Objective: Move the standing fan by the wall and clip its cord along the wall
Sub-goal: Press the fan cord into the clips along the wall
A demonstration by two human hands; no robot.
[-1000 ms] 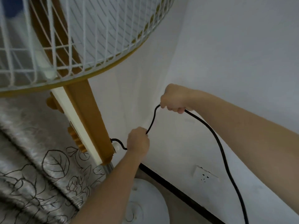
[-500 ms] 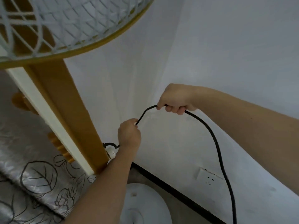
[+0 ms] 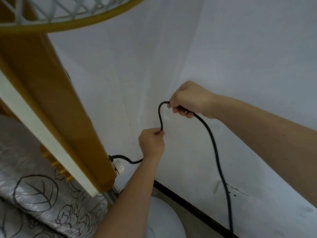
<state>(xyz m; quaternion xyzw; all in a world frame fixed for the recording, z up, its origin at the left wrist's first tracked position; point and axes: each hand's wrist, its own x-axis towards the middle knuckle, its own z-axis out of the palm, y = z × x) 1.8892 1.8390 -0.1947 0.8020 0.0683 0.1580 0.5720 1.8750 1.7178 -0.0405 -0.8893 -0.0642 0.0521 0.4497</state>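
Observation:
The standing fan has a mustard-yellow and white column (image 3: 56, 121), a white wire grille (image 3: 72, 9) at the top left and a round white base (image 3: 164, 219) on the floor. Its black cord (image 3: 214, 145) leaves the column's lower back, runs up through both hands against the white wall, then hangs down to the bottom right. My left hand (image 3: 151, 143) pinches the cord low down. My right hand (image 3: 188, 99) grips it higher, pressing it at the wall. A small white clip (image 3: 165, 115) seems to sit on the wall between the hands; it is blurred.
A white wall socket (image 3: 230, 188) sits low on the wall, right of the cord. A black skirting strip (image 3: 192, 206) runs along the wall's foot. A silver curtain with drawn leaves (image 3: 36, 194) hangs at the lower left behind the fan column.
The view has shifted down and closer to the fan column. Both hands have kept their hold on the cord; the short stretch between them now bends into a tighter upright loop.

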